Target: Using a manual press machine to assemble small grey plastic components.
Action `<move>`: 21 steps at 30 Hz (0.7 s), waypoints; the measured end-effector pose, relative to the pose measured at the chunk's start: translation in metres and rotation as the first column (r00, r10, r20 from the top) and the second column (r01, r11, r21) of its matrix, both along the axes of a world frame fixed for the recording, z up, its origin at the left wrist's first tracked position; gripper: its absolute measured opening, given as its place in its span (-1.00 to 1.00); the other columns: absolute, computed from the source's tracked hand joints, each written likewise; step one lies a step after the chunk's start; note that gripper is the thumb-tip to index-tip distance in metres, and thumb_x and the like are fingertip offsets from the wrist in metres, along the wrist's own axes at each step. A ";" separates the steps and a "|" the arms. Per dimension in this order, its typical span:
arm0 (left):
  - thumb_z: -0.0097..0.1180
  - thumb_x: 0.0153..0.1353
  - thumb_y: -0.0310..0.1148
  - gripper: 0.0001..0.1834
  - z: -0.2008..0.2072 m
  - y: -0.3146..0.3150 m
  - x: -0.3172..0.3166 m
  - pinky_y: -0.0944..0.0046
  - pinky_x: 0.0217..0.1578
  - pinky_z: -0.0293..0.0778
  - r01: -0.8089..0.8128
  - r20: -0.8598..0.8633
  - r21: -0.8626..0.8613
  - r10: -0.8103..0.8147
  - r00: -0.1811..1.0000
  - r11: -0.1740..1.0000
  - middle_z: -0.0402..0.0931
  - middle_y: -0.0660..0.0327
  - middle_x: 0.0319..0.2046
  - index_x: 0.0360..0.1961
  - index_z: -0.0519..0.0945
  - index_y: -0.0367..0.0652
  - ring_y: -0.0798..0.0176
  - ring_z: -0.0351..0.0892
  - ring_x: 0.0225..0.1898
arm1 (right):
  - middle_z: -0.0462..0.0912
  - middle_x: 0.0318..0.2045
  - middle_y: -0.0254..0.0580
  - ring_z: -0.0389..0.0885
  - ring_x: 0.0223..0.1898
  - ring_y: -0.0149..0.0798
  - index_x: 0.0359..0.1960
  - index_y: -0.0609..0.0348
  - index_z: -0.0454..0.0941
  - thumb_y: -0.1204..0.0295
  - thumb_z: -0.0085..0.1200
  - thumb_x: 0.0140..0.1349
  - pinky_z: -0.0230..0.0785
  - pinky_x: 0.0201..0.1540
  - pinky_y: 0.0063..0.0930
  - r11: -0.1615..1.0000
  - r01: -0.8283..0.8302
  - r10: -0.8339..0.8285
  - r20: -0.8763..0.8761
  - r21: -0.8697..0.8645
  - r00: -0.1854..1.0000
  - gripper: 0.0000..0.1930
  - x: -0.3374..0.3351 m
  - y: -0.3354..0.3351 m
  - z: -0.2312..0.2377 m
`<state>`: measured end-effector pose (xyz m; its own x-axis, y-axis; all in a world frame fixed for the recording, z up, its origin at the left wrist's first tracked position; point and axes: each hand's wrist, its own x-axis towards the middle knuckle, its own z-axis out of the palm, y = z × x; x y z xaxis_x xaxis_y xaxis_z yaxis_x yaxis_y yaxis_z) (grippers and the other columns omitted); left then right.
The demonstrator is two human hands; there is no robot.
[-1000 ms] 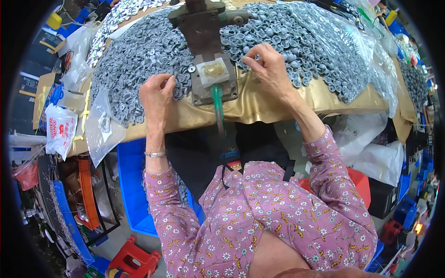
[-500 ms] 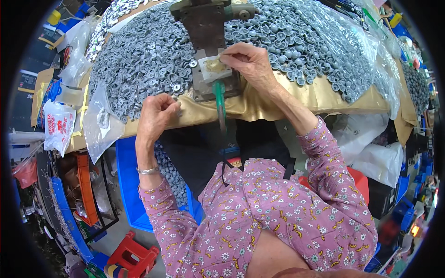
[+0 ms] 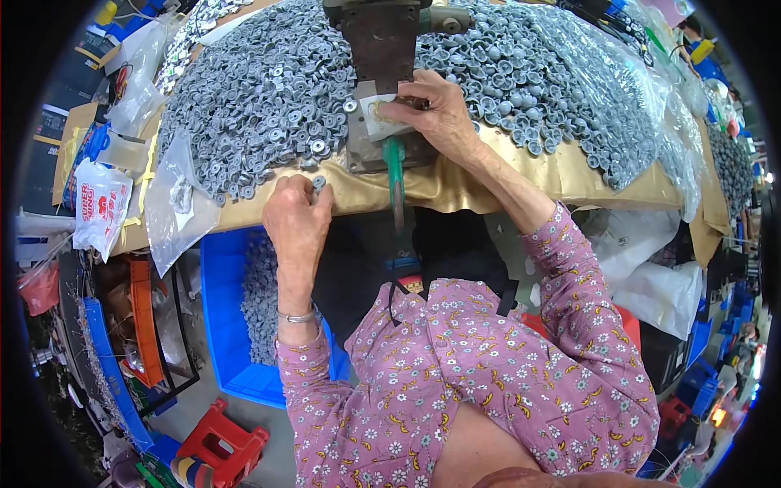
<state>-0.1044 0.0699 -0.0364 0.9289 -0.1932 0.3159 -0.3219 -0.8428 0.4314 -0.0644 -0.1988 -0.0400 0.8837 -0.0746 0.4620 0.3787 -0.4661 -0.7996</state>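
Observation:
My left hand (image 3: 298, 221) is closed at the near edge of the table. A small round grey plastic piece (image 3: 318, 182) shows between its thumb and forefinger. My right hand (image 3: 446, 120) is at the base of a dark metal hand press (image 3: 381, 50), its fingers curled over the right side of a white pad (image 3: 376, 122). Whatever those fingers hold, if anything, is hidden. From the press base a green lever (image 3: 394, 167) points towards me. Flat round grey pieces (image 3: 260, 102) are heaped left of the press, and cup-shaped grey pieces (image 3: 508, 73) right of it.
Gold-coloured sheeting (image 3: 561, 175) covers the table's front edge. Below on the left stands a blue bin (image 3: 224, 325) with grey pieces in it. A red stool (image 3: 221, 446) is on the floor. Clear plastic bags (image 3: 183, 203) hang off the table's left side.
My left hand has shifted right and slightly nearer to me, and the grey piece now shows in its fingers. My right hand stays at the press, its fingers now more curled. The view has shifted slightly.

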 end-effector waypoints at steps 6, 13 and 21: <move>0.36 0.10 -0.41 -0.81 -0.003 0.005 0.007 0.17 -0.39 0.51 0.059 0.044 -0.052 -0.057 0.997 0.997 0.63 0.06 -0.49 -0.42 0.66 -0.36 0.16 0.62 -0.50 | 0.65 -0.19 -0.31 0.56 -0.22 -0.46 -0.17 0.34 0.76 0.46 0.44 0.15 0.43 -0.16 -0.57 0.984 -0.080 0.090 -0.052 0.162 0.995 -0.74 -0.005 -0.001 0.007; 0.31 0.16 -0.52 -0.90 0.021 -0.040 0.050 0.47 -0.46 0.43 0.268 -0.012 -0.459 -0.308 0.951 0.847 0.63 0.29 -0.53 -0.31 0.70 -0.34 0.54 0.51 -0.51 | 0.76 -0.30 -0.26 0.69 -0.25 -0.45 -0.26 0.29 0.78 0.63 0.38 0.10 0.52 -0.15 -0.58 0.908 -0.174 0.203 -0.035 0.380 0.979 -0.85 0.010 -0.013 -0.004; 0.30 0.12 -0.52 -0.91 0.029 -0.076 0.083 0.46 -0.51 0.32 0.400 -0.019 -0.518 -0.477 0.879 0.756 0.57 0.36 -0.57 -0.38 0.67 -0.35 0.57 0.43 -0.52 | 0.78 -0.29 -0.27 0.71 -0.27 -0.46 -0.26 0.27 0.78 0.65 0.37 0.11 0.57 -0.19 -0.55 0.918 -0.142 0.172 -0.049 0.370 0.984 -0.85 0.005 -0.008 -0.001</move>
<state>-0.0216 -0.0061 -0.0079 0.8216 -0.4479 0.3526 -0.5067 -0.2905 0.8117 -0.0591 -0.2066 -0.0414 0.9304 -0.0812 0.3575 0.3517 -0.0777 -0.9329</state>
